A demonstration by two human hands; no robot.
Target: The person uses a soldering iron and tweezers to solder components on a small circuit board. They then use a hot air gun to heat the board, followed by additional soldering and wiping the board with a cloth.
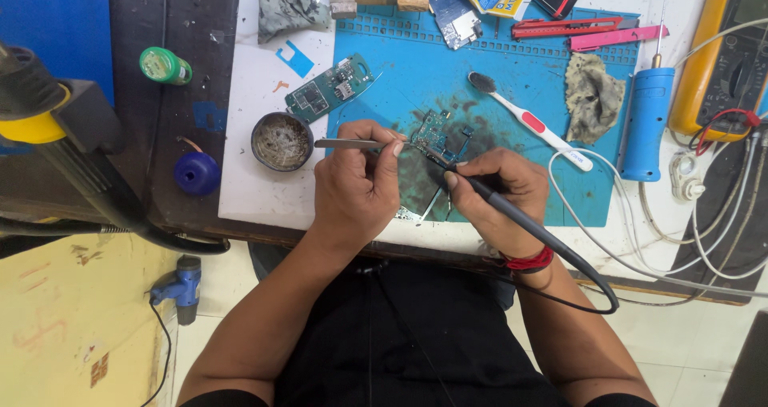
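My left hand [356, 184] grips metal tweezers [352, 144], their tips pointing right at a small green circuit board [433, 130] lying on the stained blue work mat [512, 87]. Gripped in my right hand [498, 192] like a pen is a dark soldering iron [528, 224]; its tip touches the same board from the right. The iron's black cable curves off past my right wrist, which wears a red band. Both hands rest close together at the mat's front edge.
A second green circuit board [330, 88], a round tin of metal wool [282, 140], a toothbrush [528, 121], a grey rag [594, 95], a blue cylindrical tool [645, 119], a yellow multimeter [728, 55], red cutters [564, 28] and white cables [640, 239] surround the work area.
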